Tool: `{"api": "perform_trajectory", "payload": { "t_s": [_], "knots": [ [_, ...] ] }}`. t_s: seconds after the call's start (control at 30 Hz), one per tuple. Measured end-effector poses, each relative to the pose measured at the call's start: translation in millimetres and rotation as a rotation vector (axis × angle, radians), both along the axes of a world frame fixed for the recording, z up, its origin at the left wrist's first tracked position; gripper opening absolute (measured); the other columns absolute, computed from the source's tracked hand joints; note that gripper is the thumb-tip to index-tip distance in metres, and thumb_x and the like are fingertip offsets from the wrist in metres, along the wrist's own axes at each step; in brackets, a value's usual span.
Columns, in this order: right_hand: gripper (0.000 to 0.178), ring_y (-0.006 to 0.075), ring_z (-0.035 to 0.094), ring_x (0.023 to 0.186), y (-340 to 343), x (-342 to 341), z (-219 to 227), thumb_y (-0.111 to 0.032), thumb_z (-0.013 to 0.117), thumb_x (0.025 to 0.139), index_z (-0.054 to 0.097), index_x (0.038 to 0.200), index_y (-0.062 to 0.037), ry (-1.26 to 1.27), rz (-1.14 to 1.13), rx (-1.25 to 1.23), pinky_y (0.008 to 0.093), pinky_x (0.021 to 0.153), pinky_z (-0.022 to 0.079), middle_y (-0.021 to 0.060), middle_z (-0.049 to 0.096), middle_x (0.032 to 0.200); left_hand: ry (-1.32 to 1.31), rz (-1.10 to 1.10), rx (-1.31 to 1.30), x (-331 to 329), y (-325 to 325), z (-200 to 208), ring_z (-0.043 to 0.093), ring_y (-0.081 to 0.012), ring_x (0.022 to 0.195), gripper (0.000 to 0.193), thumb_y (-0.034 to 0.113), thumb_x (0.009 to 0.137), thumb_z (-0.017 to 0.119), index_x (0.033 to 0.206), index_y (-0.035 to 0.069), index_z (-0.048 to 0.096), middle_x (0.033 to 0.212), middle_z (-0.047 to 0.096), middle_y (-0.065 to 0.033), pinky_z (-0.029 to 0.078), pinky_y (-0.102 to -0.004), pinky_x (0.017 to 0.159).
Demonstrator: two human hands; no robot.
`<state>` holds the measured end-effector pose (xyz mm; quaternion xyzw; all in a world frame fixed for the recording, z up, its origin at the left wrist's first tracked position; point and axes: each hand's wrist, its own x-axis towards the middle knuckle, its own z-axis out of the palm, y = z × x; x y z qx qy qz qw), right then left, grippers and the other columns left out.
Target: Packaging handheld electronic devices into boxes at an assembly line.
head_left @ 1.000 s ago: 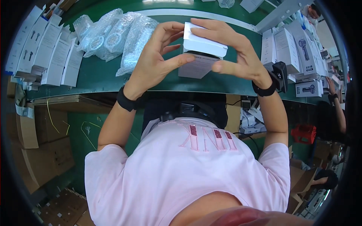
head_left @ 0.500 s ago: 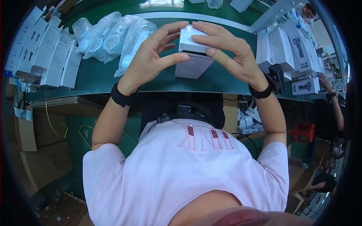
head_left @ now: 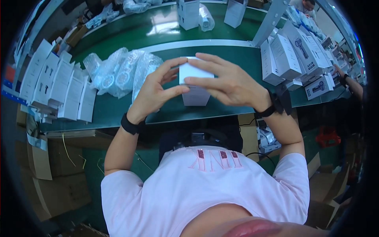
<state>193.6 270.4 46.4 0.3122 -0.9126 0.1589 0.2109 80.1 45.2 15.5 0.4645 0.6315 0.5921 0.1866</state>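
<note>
A tall white carton (head_left: 196,96) stands upright on the green table in front of me, its plain top facing up. My left hand (head_left: 160,85) grips the carton's upper left side, with the thumb near the front edge and the fingers at the back corner. From the right, my right hand (head_left: 233,81) lies over the top, its fingers stretched across it and touching its edges. The right thumb is mostly hidden beneath that hand.
Bubble-wrapped items (head_left: 118,75) lie left of my hands, beside a row of white cartons (head_left: 65,93). More cartons (head_left: 282,55) lean at the right by a metal post (head_left: 270,25). Beyond a pale rail, a green belt (head_left: 166,25) carries cartons. A co-worker's hand (head_left: 339,71) is far right.
The view has shifted, showing more of the far belt. My right hand has moved further over the carton's top. The dark gap under the lid's front edge no longer shows.
</note>
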Motion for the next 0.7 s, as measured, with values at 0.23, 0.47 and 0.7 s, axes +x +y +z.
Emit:
{"api": "perform_trajectory", "payload": {
  "t_s": [0.23,0.47,0.7],
  "knots": [
    [0.074,0.0438,0.025,0.142,-11,15,-32,-0.023,0.078,0.075,0.047,0.142,-0.0161,0.076,-0.119,-0.351,0.0513,0.114,0.025,0.0240,0.022,0.155,0.091,-0.105,-0.191,-2,3,31,0.044,-0.0288,0.133,0.074,0.017,0.081,0.077,0.145,0.009,0.041,0.144,0.046,-0.0105,0.035,-0.0423,0.110],
    [0.079,0.0354,0.053,0.114,-24,34,-40,-0.024,0.083,0.071,0.044,0.137,-0.0080,-0.040,-0.227,-0.833,0.0383,0.097,0.045,0.0169,0.051,0.123,-0.006,0.168,-0.336,-127,48,151,0.045,-0.0278,0.131,0.084,0.037,0.084,0.072,0.150,0.009,0.029,0.142,0.045,-0.0169,0.036,-0.0423,0.106],
    [0.097,0.0217,0.057,0.114,63,234,5,-0.027,0.092,0.062,0.039,0.138,0.0013,0.617,-1.105,-0.896,0.0348,0.096,0.048,0.0124,0.053,0.126,-0.051,0.420,-0.385,-361,158,33,0.046,-0.0285,0.126,0.117,0.025,0.068,0.088,0.150,-0.003,0.009,0.144,0.037,-0.0209,0.043,-0.0404,0.100]
  ]
}}
